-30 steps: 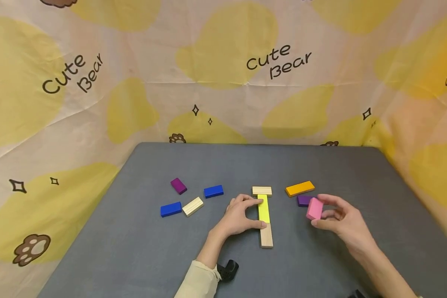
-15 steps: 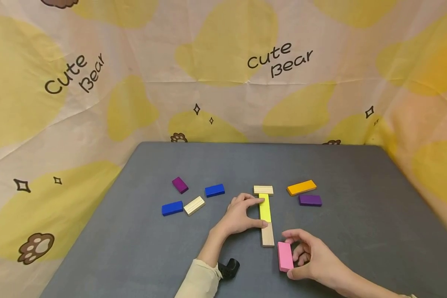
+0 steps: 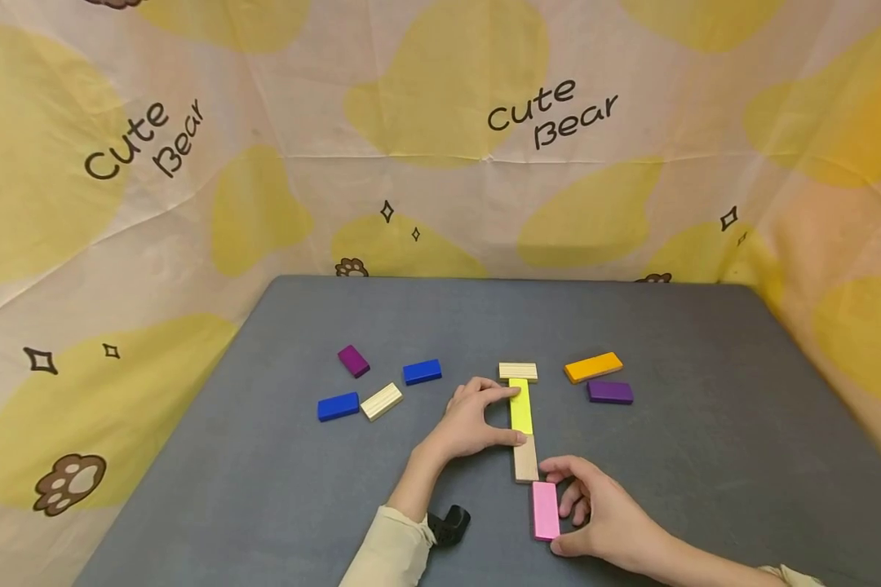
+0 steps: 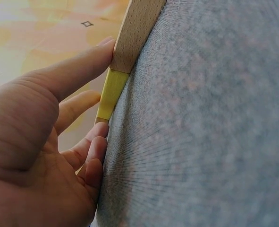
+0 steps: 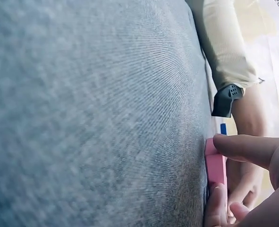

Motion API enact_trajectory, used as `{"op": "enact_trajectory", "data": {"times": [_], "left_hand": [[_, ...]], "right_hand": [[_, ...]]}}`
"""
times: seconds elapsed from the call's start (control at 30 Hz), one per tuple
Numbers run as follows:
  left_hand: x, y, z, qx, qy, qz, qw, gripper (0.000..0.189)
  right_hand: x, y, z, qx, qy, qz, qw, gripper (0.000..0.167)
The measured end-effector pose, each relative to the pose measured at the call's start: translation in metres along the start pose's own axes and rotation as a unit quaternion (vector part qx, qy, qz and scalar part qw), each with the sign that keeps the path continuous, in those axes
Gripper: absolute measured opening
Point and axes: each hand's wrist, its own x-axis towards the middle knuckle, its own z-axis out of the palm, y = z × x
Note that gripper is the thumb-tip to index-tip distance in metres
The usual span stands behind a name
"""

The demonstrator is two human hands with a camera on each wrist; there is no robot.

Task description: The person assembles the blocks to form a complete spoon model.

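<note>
In the head view, a yellow block (image 3: pixel 520 407) lies end to end between a striped pale wood block (image 3: pixel 518 372) set crosswise and a plain wood block (image 3: pixel 525 459). My left hand (image 3: pixel 471 420) rests against this row from the left. Its index fingertip touches the yellow block, and its thumb tip is at the seam with the plain wood block, as the left wrist view also shows. My right hand (image 3: pixel 604 515) pinches a pink block (image 3: pixel 546 511) by its ends between thumb and fingers. That block lies at the near end of the row, slightly to its right.
Left of the row lie two blue blocks (image 3: pixel 422 372), a magenta block (image 3: pixel 353 361) and a striped pale block (image 3: pixel 382 401). An orange block (image 3: pixel 593 368) and a purple block (image 3: pixel 610 393) lie to the right. Patterned cloth (image 3: pixel 440 187) stands behind the grey table (image 3: pixel 279 505).
My right hand has brought the pink block from beside the purple block, toward me and left, to the row's near end. My left hand has stayed at the row.
</note>
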Motion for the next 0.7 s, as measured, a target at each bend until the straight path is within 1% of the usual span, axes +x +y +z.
{"op": "enact_trajectory", "data": {"times": [0.23, 0.47, 0.7], "left_hand": [[0.001, 0.000, 0.001, -0.001, 0.001, 0.001, 1.0000, 0.068], [0.002, -0.001, 0.001, 0.002, -0.002, 0.004, 1.0000, 0.069], [0.002, -0.004, 0.001, 0.004, -0.004, 0.005, 1.0000, 0.069]], "right_hand": [[0.006, 0.001, 0.003, 0.013, -0.003, -0.012, 0.9998, 0.086], [0.011, 0.000, 0.004, 0.018, -0.014, -0.008, 0.9997, 0.089], [0.012, 0.001, 0.007, 0.025, -0.012, -0.028, 0.9992, 0.094]]}}
